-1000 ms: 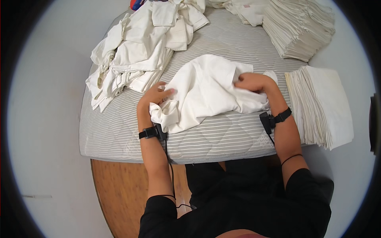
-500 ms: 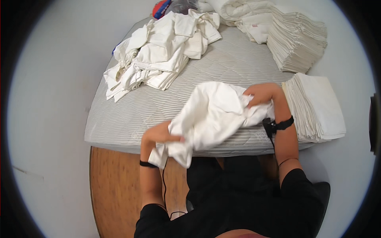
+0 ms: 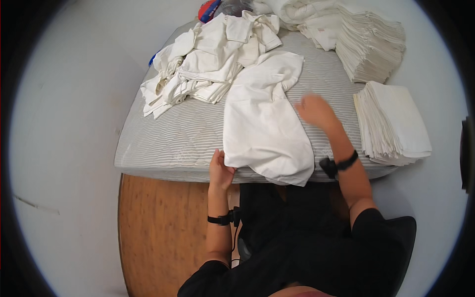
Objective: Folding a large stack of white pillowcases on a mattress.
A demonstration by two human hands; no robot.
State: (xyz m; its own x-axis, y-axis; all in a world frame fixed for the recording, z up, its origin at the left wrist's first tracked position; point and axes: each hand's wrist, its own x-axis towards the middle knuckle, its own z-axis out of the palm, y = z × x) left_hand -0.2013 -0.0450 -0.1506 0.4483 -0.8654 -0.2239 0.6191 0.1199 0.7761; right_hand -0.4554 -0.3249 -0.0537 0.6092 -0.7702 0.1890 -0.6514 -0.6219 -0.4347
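A white cloth point(image 3: 264, 109) lies lengthwise on the striped mattress, rumpled at its far end, its near edge hanging slightly over the mattress front. My left hand point(image 3: 220, 171) is at the near left corner of this cloth, fingers and thumb closed about its edge. To the right of the cloth my right hand point(image 3: 316, 111) hovers over the mattress, apart from the fabric. Its fingers look curled, but motion smears them and hides how far they are closed. Both forearms wear black straps with small dark devices.
A loose heap of white cloths point(image 3: 205, 54) covers the far left of the mattress point(image 3: 168, 133). Flat stacked white cloths point(image 3: 393, 121) stand at the right edge, with a taller leaning stack point(image 3: 371, 47) behind. White bedding point(image 3: 309, 15) lies at the back. Walls flank both sides.
The bunched white cloth has been spread out away from me onto the mattress. My right hand has let go of it; my left hand has shifted right to its near corner.
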